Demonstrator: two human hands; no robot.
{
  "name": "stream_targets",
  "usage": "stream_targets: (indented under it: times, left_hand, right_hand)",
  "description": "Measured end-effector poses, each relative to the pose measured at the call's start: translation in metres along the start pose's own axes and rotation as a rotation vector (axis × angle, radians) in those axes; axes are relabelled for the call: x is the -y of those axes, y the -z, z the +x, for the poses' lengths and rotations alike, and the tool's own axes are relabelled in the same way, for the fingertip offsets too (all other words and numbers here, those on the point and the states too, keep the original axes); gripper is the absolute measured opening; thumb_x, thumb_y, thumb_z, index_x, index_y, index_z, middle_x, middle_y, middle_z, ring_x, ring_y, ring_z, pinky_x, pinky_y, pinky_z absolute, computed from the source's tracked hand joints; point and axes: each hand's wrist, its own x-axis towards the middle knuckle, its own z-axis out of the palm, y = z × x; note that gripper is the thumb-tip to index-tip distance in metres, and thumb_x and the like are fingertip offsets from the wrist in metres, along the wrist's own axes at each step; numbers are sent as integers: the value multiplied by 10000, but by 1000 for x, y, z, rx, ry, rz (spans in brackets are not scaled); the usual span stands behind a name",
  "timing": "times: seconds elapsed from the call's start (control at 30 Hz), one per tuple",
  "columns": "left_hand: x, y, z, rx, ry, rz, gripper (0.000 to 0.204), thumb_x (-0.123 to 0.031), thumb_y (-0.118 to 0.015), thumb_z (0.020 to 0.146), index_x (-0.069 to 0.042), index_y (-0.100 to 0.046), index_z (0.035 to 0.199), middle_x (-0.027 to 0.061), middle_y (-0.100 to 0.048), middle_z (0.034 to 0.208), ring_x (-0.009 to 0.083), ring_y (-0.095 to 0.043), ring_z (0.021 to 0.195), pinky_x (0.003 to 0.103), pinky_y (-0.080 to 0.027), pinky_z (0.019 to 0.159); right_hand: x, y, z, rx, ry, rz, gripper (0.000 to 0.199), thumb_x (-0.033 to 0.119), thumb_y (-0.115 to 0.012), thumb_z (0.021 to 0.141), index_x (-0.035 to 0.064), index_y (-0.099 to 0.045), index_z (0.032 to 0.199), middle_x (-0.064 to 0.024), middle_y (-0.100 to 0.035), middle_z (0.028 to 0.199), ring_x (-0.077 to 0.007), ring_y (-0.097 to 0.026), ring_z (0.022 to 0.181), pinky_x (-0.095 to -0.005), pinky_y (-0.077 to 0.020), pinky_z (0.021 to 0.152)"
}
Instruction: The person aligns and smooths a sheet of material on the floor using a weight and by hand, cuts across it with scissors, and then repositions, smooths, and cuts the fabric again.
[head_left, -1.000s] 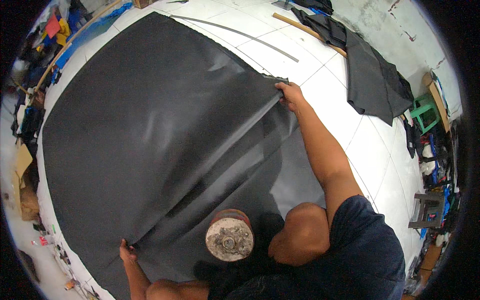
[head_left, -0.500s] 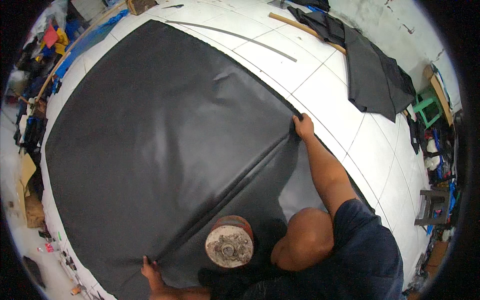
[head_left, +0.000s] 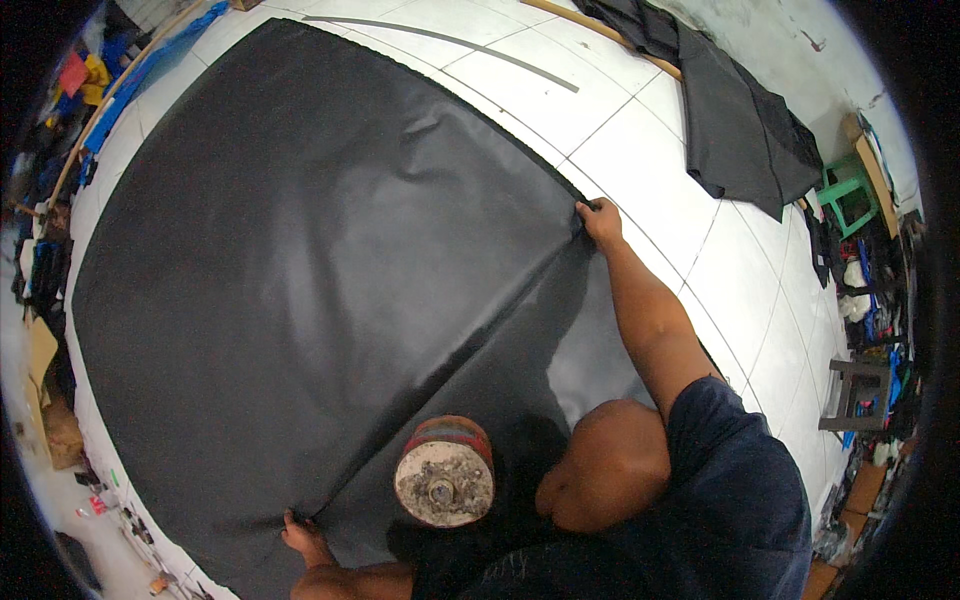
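Note:
A large black sheet (head_left: pixel 250 220) with a slight sheen lies spread over the floor. At its far right edge, my right hand (head_left: pixel 602 222) is closed on the sheet. Lower left, my left hand (head_left: pixel 308 540) pinches the same material. A straight ridge (head_left: pixel 455 362) in the sheet runs diagonally between the two hands. Just on my side of that ridge stands a squat round object (head_left: pixel 445 482), with a rough, stained pale top, a central hole and a reddish side; its kind is unclear. My bare knee (head_left: pixel 610 470) is beside it, over the sheet.
White floor tiles (head_left: pixel 740 290) border the sheet. A thin grey strip (head_left: pixel 450 48) and a wooden pole (head_left: pixel 600 35) lie beyond it. Dark cloth (head_left: pixel 745 135) rests at the far right, near a green stool (head_left: pixel 848 200) and a dark stool (head_left: pixel 856 396). Clutter lines both sides.
The whole view has shifted slightly. The ridge between my hands looks narrower and tighter, and small wrinkles near the far edge have deepened. Both hands keep their grip.

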Motion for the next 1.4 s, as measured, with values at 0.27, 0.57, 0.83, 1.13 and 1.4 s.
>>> stream_targets:
  times: [0.27,0.57,0.83,1.13,1.4]
  left_hand:
    - [2,20,5,55,-181,120,457,-360,-644,903,54,-581,1088,134,-586,934,206,-497,681,353,-413,582]
    - [6,24,7,83,40,-37,320,-292,-677,919,7,-571,961,48,-521,717,172,-480,586,333,-417,529]
    - [18,37,24,163,51,-124,397,-290,-660,932,44,-593,1136,53,-539,838,164,-531,743,316,-451,577]
    - [46,69,76,257,-62,13,399,-215,-657,927,58,-554,1199,101,-588,1016,200,-560,825,338,-503,663]
    - [21,44,31,109,-89,78,303,-184,-709,884,60,-559,984,139,-621,870,216,-623,695,299,-534,540]
  right_hand:
    - [-6,-1,12,-70,172,-185,293,330,-680,876,72,-695,1013,-153,-712,1008,-327,-671,973,-432,-508,867]
    - [-16,1,28,-47,221,-265,314,319,-668,901,38,-706,1038,-153,-723,968,-297,-688,913,-394,-514,835]
    - [-12,-4,34,23,221,-346,307,333,-644,904,65,-728,1026,-167,-721,1001,-327,-683,960,-418,-514,860]
    - [0,12,58,16,316,-461,371,357,-578,912,92,-693,1146,-216,-681,1104,-372,-644,1057,-450,-497,936]
    - [72,-41,-182,451,1406,-380,391,192,-695,850,91,-616,1220,-168,-581,1262,-383,-553,1162,-476,-469,948]
